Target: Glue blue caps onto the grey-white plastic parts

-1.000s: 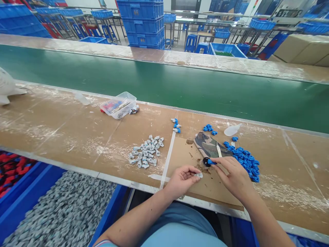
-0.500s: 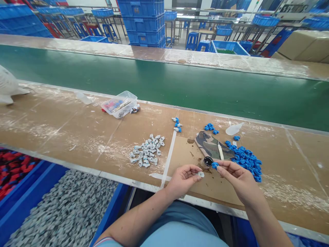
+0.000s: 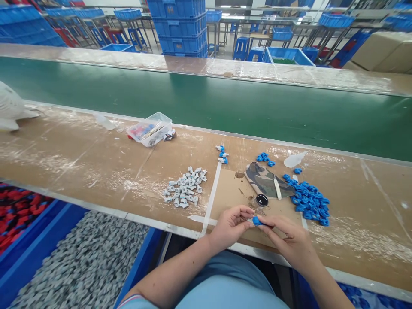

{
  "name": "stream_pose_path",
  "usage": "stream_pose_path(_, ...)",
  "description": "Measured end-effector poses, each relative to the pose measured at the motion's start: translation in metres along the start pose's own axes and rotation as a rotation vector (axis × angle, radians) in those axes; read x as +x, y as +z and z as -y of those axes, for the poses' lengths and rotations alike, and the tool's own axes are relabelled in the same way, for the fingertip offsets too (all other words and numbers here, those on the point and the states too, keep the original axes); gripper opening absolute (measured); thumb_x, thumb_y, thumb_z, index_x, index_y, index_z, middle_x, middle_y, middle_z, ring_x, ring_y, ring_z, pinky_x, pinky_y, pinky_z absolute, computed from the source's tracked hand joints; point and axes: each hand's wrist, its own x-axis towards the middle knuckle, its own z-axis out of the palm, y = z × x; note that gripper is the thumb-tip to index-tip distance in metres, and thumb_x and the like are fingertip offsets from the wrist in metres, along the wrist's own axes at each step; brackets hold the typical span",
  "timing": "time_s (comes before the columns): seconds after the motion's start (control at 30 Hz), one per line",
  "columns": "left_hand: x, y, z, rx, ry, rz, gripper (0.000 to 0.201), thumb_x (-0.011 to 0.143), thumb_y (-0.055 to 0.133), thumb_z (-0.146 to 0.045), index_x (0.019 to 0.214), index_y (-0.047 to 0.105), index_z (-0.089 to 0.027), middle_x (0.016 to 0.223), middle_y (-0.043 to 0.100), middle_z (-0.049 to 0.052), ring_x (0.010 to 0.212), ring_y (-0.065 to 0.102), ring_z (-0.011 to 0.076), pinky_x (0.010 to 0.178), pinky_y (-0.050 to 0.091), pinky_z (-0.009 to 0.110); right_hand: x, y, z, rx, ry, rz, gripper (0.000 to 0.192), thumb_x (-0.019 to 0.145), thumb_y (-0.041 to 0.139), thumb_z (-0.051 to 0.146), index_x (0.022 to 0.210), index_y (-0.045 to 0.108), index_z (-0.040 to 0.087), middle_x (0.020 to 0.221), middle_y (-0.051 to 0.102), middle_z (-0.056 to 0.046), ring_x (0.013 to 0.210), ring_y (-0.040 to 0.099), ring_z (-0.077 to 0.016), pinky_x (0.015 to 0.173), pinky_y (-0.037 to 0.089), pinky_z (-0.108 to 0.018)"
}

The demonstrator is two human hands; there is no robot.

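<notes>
My left hand [image 3: 231, 226] pinches a small grey plastic part at the near edge of the brown bench. My right hand [image 3: 287, 238] holds a small blue plastic part [image 3: 256, 221] pressed against it, so the fingertips of both hands meet. Just beyond the hands stands a small round black-lidded pot [image 3: 262, 200] on a camouflage cloth [image 3: 264, 182]. A heap of blue parts [image 3: 309, 199] lies to the right of the cloth. A heap of grey parts [image 3: 186, 192] lies to the left.
A few joined grey-and-blue pieces [image 3: 222, 154] lie by a white tape line. A clear plastic box [image 3: 149, 130] sits further left. The green conveyor belt [image 3: 206, 103] runs behind the bench. Below the edge, blue bins hold grey parts [image 3: 80, 262] and red parts [image 3: 16, 212].
My right hand has drawn the blue part back from the black pot toward me and brought it against the grey part in my left hand. The view has shifted slightly.
</notes>
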Motion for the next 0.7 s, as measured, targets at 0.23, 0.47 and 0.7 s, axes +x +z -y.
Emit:
stream_pose_path(0.23,-0.005,0.000,-0.003,0.118,0.012,0.066,0.032,0.070,0.073,-0.032,0.095,0.063,-0.015,0.085,0.067,0.007,0.083,0.064,0.0171,0.078,0.050,0.029,0.011,-0.015,-0.001,0.063,0.003,0.257,0.021,0.085,0.054,0.025,0.088,0.074,0.030,0.070,0.072,0.001,0.061,0.067,-0.0132,0.054,0.051,-0.021)
stream_pose_path(0.47,-0.003,0.001,-0.009,-0.002,-0.067,-0.014,0.035,0.064,0.077,-0.037,0.088,0.062,-0.015,0.075,0.065,0.003,0.074,0.062,0.0144,0.071,0.048,0.025,0.002,0.004,-0.004,0.191,0.304,0.120,0.015,0.074,0.062,0.037,0.080,0.076,0.032,0.072,0.074,0.000,0.059,0.068,-0.0188,0.054,0.054,-0.028)
stream_pose_path(0.7,0.003,0.002,-0.015,-0.035,-0.159,-0.047,0.041,0.059,0.081,-0.038,0.086,0.061,-0.015,0.070,0.063,0.000,0.067,0.059,0.0107,0.069,0.046,0.023,-0.007,0.018,-0.006,0.278,0.355,-0.016,0.014,0.072,0.066,0.031,0.082,0.076,0.030,0.082,0.074,-0.001,0.071,0.070,-0.0201,0.068,0.058,-0.031)
